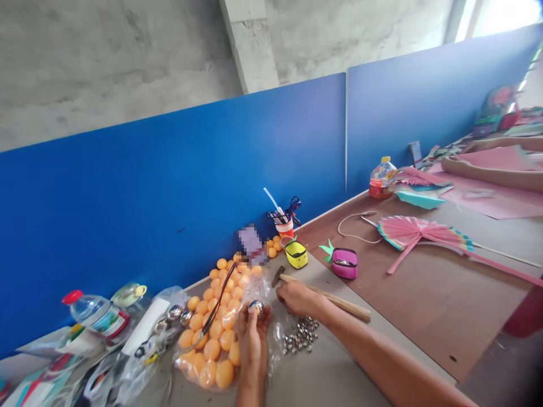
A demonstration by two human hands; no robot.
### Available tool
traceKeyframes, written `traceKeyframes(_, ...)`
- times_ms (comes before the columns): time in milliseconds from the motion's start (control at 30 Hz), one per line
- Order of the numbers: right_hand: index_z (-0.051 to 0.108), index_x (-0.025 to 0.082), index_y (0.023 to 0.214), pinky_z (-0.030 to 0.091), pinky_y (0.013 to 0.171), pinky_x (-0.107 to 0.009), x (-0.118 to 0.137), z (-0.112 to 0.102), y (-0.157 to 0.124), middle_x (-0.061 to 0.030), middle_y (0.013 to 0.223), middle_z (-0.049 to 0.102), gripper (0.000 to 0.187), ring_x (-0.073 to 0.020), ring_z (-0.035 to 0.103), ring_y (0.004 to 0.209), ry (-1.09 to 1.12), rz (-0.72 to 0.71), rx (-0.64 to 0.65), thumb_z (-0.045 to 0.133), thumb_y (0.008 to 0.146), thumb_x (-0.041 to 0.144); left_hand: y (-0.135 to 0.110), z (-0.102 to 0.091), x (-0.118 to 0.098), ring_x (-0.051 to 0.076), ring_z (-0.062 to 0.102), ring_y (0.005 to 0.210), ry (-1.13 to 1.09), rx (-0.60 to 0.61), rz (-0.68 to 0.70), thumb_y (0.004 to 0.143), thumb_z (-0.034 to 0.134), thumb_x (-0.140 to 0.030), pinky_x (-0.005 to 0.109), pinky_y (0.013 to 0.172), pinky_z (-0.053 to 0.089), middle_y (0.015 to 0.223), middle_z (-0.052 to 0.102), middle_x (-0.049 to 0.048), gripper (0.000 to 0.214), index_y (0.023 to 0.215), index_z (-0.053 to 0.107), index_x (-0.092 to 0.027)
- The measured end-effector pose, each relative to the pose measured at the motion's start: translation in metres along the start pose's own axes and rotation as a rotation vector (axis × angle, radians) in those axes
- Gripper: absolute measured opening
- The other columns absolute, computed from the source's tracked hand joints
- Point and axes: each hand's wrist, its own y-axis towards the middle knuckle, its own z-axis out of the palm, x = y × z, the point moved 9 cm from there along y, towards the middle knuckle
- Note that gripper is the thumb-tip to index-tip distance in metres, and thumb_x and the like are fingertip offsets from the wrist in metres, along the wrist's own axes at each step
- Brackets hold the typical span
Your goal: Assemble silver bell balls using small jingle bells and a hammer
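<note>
My left hand is closed around a shiny silver metal ball, thumb on its near side. To the right, my right hand has its fingers curled together and pointing left; what they hold, if anything, is hidden. Just behind that hand lies a hammer with a wooden handle, its dark head left of the knuckles. Below my right hand is a pile of small silver beads or bells. A clear bag of orange balls lies left of my left hand.
A yellow pouch and a magenta pouch stand behind the hammer. Farther back is a cup of pens. At left lie a plastic bottle and more silver balls. A pink folded fan and another person's arm are at right.
</note>
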Motion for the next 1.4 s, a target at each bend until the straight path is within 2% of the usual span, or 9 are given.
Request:
traceKeyframes(100, 0.074, 0.012, 0.087, 0.046, 0.069, -0.027, 0.001, 0.002, 0.001, -0.0136, 0.094, 0.076, 0.02, -0.0225, 0.067, 0.083, 0.037, -0.001, 0.045, 0.059, 0.075, 0.005, -0.002, 0.001, -0.002, 0.025, 0.075, 0.075, 0.005, 0.006, 0.009, 0.057, 0.09, -0.041, 0.036, 0.071, 0.059, 0.087, 0.074, 0.0024, 0.045, 0.09, 0.065, -0.021)
traceKeyframes(200, 0.067, 0.014, 0.074, 0.046, 0.07, -0.024, 0.001, -0.012, 0.004, -0.0094, 0.088, 0.074, 0.018, -0.0187, 0.066, 0.083, 0.221, 0.02, -0.086, 0.056, 0.072, 0.0, -0.004, 0.003, -0.003, 0.024, 0.075, 0.076, 0.001, 0.012, 0.009, 0.058, 0.09, -0.041, 0.035, 0.07, 0.059, 0.087, 0.074, 0.0023, 0.045, 0.09, 0.066, -0.021)
traceKeyframes(400, 0.052, 0.019, 0.071, 0.032, 0.045, -0.02, -0.002, -0.008, 0.009, 0.0085, 0.048, 0.05, 0.013, -0.0085, 0.046, 0.043, 0.999, 0.185, -0.124, 0.059, 0.073, 0.009, -0.006, 0.006, -0.004, 0.023, 0.075, 0.077, -0.008, 0.0, -0.011, 0.059, 0.089, -0.041, 0.036, 0.074, 0.058, 0.085, 0.074, 0.0025, 0.047, 0.095, 0.066, -0.021)
traceKeyframes(533, 0.053, 0.018, 0.071, 0.027, 0.042, -0.019, 0.012, -0.001, 0.01, 0.0108, 0.048, 0.048, 0.018, -0.005, 0.039, 0.039, 1.398, 0.13, -0.101, 0.071, 0.072, 0.022, -0.006, 0.005, -0.007, 0.017, 0.071, 0.074, -0.005, -0.013, 0.016, 0.06, 0.09, -0.04, 0.03, 0.071, 0.055, 0.09, 0.073, 0.002, 0.049, 0.1, 0.068, -0.021)
traceKeyframes(633, 0.057, 0.016, 0.071, 0.032, 0.045, -0.019, 0.024, 0.008, 0.009, 0.0075, 0.053, 0.056, 0.025, -0.0053, 0.045, 0.041, 1.536, 0.114, 0.016, 0.078, 0.067, 0.031, -0.005, 0.004, -0.008, 0.014, 0.067, 0.075, 0.024, -0.006, 0.031, 0.063, 0.088, -0.042, 0.027, 0.07, 0.053, 0.095, 0.073, 0.0024, 0.05, 0.104, 0.068, -0.021)
traceKeyframes(800, 0.061, 0.015, 0.075, 0.04, 0.05, -0.022, 0.032, 0.015, 0.008, 0.0026, 0.062, 0.067, 0.02, -0.0078, 0.053, 0.044, 1.558, 0.106, 0.062, 0.076, 0.063, 0.02, -0.003, 0.008, -0.008, 0.02, 0.069, 0.088, 0.023, 0.074, 0.061, 0.065, 0.087, -0.04, 0.036, 0.085, 0.055, 0.093, 0.072, 0.0027, 0.048, 0.105, 0.067, -0.022)
traceKeyframes(933, 0.058, 0.017, 0.071, 0.033, 0.046, -0.02, 0.031, 0.015, 0.009, 0.0059, 0.051, 0.059, 0.01, -0.0071, 0.046, 0.04, 1.443, 0.136, -0.013, 0.064, 0.068, 0.01, -0.003, 0.006, -0.006, 0.019, 0.068, 0.088, 0.031, 0.061, 0.056, 0.064, 0.088, -0.039, 0.035, 0.084, 0.055, 0.095, 0.071, 0.0029, 0.047, 0.102, 0.066, -0.022)
traceKeyframes(1067, 0.058, 0.016, 0.066, 0.028, 0.045, -0.02, 0.032, 0.013, 0.008, 0.0077, 0.043, 0.049, 0.012, -0.0066, 0.04, 0.041, 1.344, 0.17, -0.057, 0.058, 0.069, 0.005, -0.004, 0.003, -0.008, 0.02, 0.068, 0.095, 0.081, 0.032, 0.072, 0.064, 0.087, -0.043, 0.035, 0.087, 0.054, 0.105, 0.071, 0.0053, 0.049, 0.103, 0.065, -0.022)
traceKeyframes(1400, 0.059, 0.015, 0.063, 0.031, 0.047, -0.02, 0.03, 0.014, 0.006, 0.0058, 0.045, 0.052, 0.012, -0.0077, 0.044, 0.044, 1.295, 0.216, -0.077, 0.061, 0.068, 0.005, -0.005, 0.009, -0.012, 0.022, 0.069, 0.092, 0.121, 0.088, 0.075, 0.062, 0.088, -0.04, 0.036, 0.084, 0.056, 0.101, 0.072, 0.0068, 0.05, 0.101, 0.063, -0.022)
